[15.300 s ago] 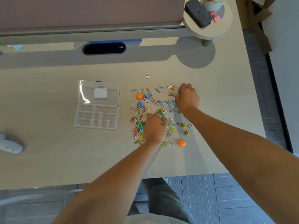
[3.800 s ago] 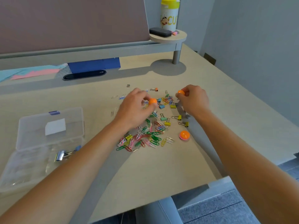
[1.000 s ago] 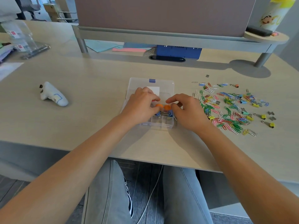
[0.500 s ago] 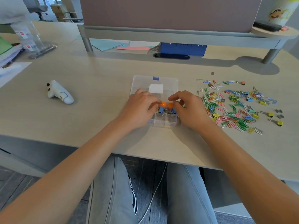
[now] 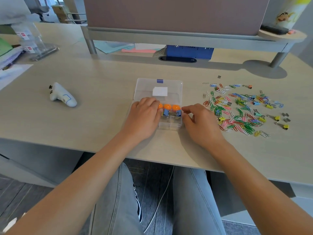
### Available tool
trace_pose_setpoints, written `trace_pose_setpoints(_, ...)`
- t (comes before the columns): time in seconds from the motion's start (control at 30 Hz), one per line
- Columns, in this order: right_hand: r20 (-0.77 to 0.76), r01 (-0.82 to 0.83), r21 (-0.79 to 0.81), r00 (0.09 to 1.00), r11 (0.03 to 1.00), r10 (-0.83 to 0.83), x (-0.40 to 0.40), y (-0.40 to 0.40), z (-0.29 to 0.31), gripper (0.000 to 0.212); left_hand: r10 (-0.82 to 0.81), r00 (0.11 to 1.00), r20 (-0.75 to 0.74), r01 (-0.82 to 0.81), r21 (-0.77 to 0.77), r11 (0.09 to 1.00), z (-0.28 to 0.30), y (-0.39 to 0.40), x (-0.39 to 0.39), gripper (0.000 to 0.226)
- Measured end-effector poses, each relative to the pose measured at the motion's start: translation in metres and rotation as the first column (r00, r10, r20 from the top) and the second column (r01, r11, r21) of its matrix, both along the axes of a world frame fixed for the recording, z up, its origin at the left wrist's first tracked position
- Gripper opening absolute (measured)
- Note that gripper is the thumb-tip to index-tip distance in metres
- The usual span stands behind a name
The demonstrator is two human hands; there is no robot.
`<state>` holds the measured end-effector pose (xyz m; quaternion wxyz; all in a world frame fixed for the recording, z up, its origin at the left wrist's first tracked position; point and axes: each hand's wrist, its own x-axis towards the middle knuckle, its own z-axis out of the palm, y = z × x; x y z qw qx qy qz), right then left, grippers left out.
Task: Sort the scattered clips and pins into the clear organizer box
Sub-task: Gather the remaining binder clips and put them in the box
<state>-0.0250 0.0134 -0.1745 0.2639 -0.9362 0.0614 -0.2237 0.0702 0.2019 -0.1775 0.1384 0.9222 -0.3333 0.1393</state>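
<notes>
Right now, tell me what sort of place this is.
Most likely an office workstation: a desk backed by a partition panel, stacked papers at the far left, and paper clips scattered beside a clear organizer box.

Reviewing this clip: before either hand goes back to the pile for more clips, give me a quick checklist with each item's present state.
1. Organizer box lid open: ok, it lies flat behind the tray.
2. Orange pins inside the box: ok, three sit in the far row.
3. Blue binder clips in a compartment: ok, just nearer than the pins.
4. Right hand free: ok, fingers loosely curled beside the box, holding nothing visible.
5. Left hand free: cannot tell, it covers the box's left side.
6. Pile of paper clips unobstructed: ok, spread on the desk to the right.
</notes>
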Motion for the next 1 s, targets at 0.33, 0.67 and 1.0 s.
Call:
trace_pose_setpoints(0.33, -0.013, 0.136, 0.07, 0.991, 0.988, -0.135, -0.042, -0.047, 0.005, 0.021, -0.083, 0.997, -0.009, 0.083, -0.044, 0.996, 0.014, -0.057, -0.024, 0.049)
trace_pose_setpoints(0.67, -0.032, 0.338, -0.005, 0.94, 0.941, -0.338, -0.095, -0.123, 0.0, 0.018, -0.264, 0.963, -0.054, 0.262, -0.045, 0.964, 0.009, -0.157, -0.049, 0.042)
trace_pose_setpoints(1.0, 0.003, 0.409, 0.066, 0.912, 0.91, -0.41, -0.105, -0.154, -0.007, 0.012, -0.271, 0.962, -0.039, 0.257, -0.206, 0.944, -0.003, -0.183, -0.052, 0.021)
